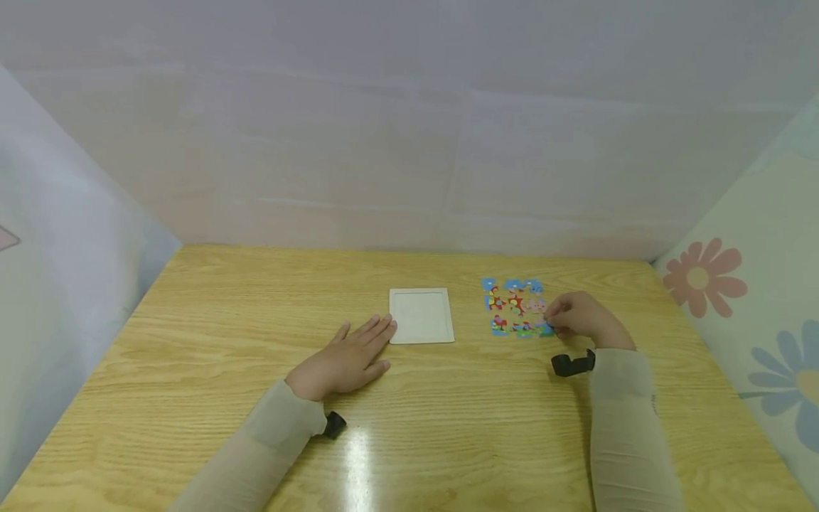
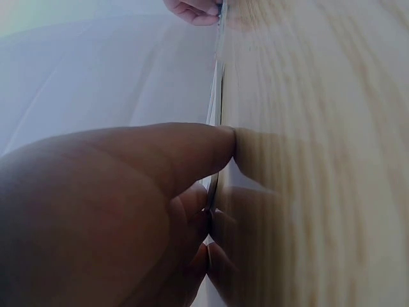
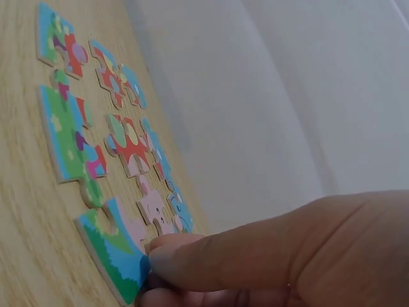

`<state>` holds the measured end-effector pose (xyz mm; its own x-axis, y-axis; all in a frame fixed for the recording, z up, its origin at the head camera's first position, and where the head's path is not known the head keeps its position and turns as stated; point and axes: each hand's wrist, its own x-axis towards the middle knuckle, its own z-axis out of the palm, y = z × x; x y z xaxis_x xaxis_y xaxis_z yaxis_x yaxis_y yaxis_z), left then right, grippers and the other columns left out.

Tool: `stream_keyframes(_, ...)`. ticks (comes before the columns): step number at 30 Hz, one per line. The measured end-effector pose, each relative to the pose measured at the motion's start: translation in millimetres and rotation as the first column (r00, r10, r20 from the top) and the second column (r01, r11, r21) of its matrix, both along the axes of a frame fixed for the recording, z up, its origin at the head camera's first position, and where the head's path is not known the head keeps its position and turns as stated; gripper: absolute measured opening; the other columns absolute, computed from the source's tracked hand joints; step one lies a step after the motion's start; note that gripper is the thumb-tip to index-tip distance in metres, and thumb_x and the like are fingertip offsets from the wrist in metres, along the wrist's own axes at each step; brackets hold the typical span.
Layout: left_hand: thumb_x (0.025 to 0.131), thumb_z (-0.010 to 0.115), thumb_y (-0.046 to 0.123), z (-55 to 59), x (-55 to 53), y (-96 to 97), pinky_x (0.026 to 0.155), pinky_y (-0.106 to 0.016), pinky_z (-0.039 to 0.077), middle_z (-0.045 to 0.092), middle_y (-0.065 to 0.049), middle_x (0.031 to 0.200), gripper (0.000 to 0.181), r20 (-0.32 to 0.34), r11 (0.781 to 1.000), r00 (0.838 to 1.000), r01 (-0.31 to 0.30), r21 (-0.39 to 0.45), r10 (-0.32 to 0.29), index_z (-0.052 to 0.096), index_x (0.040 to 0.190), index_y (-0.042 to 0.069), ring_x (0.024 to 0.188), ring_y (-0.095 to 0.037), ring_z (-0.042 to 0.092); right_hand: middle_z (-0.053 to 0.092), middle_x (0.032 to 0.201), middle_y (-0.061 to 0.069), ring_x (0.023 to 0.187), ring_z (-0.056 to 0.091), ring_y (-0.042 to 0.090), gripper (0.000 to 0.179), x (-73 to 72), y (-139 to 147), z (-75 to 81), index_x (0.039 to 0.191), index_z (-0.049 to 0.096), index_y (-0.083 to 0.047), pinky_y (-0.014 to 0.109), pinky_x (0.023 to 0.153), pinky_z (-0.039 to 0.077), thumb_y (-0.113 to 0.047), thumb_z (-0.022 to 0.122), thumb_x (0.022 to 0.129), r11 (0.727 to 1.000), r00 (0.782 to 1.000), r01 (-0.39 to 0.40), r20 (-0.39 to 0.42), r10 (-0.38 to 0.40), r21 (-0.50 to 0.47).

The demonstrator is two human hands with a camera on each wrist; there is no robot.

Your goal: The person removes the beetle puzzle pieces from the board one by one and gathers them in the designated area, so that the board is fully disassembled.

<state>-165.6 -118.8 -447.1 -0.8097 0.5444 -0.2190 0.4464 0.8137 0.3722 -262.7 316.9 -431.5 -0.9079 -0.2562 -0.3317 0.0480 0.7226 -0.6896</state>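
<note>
My left hand (image 1: 352, 355) lies flat on the table with its fingers extended, their tips at the left edge of a white square puzzle frame (image 1: 421, 316). In the left wrist view, the thumb (image 2: 185, 147) touches the wood. To the right, my right hand (image 1: 581, 318) pinches the edge of a blue-and-green corner puzzle piece (image 3: 115, 249) between thumb and fingers. The piece still lies on the table or very near it. Several other colourful jigsaw pieces (image 1: 515, 304) are laid out in loose rows beside that hand, with small gaps between them. The fingertips under the right thumb are partly hidden.
The wooden table (image 1: 409, 427) carries the frame and the pieces. A pale wall (image 1: 409, 142) rises behind its far edge. At the right, a side wall bears printed flowers (image 1: 704, 277). Each wrist wears a black camera mount (image 1: 572, 365).
</note>
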Motion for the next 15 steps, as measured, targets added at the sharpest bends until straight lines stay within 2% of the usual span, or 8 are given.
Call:
stream_keyframes(7,0.110,0.044,0.034,-0.5,-1.0,0.0,0.120,-0.066,0.006,0.010,-0.009,0.170,0.065,-0.001,1.000,1.000,-0.005,0.003,0.005,0.017,0.163,0.007,0.156,-0.029,0.008,0.067,0.104,0.019,0.086,0.066,0.023,0.019,1.4,-1.7,2.4,0.108,0.066,0.007,0.037,0.076,0.059,-0.006,0.054,0.102,1.000,1.000,-0.007,-0.005,0.007,0.022)
stream_keyframes(15,0.110,0.042,0.036,-3.6,-5.2,-2.6,0.119,-0.067,0.005,0.006,-0.009,0.170,0.067,-0.003,1.000,1.000,0.003,-0.012,-0.003,0.013,0.164,0.009,0.156,-0.029,0.005,0.067,0.106,0.015,0.090,0.066,0.022,0.023,-0.3,-3.0,3.2,0.109,0.065,0.005,0.040,0.083,0.058,-0.017,0.061,0.102,1.000,1.000,-0.011,-0.015,0.011,0.003)
